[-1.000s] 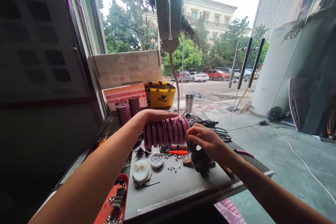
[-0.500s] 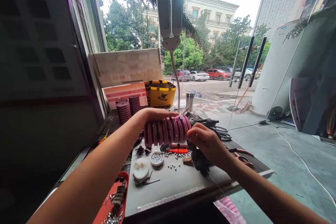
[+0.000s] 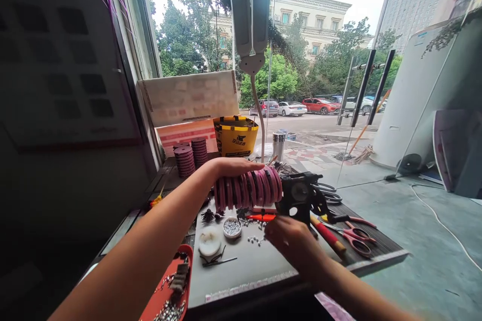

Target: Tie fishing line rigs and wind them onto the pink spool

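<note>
While the left hand (image 3: 239, 165) lay palm-down across the row of pink discs (image 3: 252, 189), wrist bent, fingers pointing right, its grip partly hidden and undetermined, the right hand (image 3: 291, 238) stood lower and nearer, blurred, fingers curled, contents indiscernible. The discs sat left of the black device (image 3: 301, 193).

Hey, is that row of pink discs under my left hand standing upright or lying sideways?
Sideways: the row of pink discs runs across the view beneath your left hand, unlike the upright disc stacks behind.
</note>
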Demonstrator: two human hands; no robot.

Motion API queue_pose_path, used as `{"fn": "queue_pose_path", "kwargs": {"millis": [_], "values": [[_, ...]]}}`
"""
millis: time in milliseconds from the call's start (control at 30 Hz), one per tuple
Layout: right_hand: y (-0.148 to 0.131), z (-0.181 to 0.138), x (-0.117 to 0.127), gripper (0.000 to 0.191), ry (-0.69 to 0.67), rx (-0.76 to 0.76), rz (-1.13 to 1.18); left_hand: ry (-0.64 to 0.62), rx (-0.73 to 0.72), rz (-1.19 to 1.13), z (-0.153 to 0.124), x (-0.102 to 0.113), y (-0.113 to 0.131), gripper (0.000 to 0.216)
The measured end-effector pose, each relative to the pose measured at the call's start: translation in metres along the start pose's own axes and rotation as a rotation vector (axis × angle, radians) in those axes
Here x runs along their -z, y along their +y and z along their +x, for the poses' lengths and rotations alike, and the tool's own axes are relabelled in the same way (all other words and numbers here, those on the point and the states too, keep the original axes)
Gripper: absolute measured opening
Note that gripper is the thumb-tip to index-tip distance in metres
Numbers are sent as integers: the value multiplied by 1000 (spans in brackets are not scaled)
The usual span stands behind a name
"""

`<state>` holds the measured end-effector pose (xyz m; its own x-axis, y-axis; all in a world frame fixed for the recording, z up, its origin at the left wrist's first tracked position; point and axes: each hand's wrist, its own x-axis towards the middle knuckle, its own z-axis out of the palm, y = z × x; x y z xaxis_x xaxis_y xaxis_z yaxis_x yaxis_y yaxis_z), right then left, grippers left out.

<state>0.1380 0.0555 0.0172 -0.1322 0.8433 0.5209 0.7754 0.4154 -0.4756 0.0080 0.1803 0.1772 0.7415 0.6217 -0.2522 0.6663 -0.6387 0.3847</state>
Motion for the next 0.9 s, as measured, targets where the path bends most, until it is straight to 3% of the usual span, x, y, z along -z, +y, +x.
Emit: {"fn": "queue_pose_path", "kwargs": {"millis": [67, 133, 333, 533, 633, 800, 900], "values": [[2, -6, -16, 19, -254, -95, -122, 7, -33, 23, -2, -1, 1, 64], [2, -7, -25, 23, -354, -141, -204, 12, -32, 39, -4, -3, 3, 64], [-14, 8, -27, 30, -426, -119, -331, 17, -36, 62, -7, -3, 5, 59], [-23, 8, -26, 24, -463, -105, -380, 36, -69, 51, -6, -3, 1, 59], [-32, 0, -1, 24, -346, -26, -206, 41, -78, 35, -7, -3, -1, 55], [-49, 10, 55, 18, -43, 29, 339, 11, -93, 8, -14, 1, -4, 51], [-54, 30, 65, 16, 46, 51, 423, -2, -131, 5, -16, 1, -6, 46]]}}
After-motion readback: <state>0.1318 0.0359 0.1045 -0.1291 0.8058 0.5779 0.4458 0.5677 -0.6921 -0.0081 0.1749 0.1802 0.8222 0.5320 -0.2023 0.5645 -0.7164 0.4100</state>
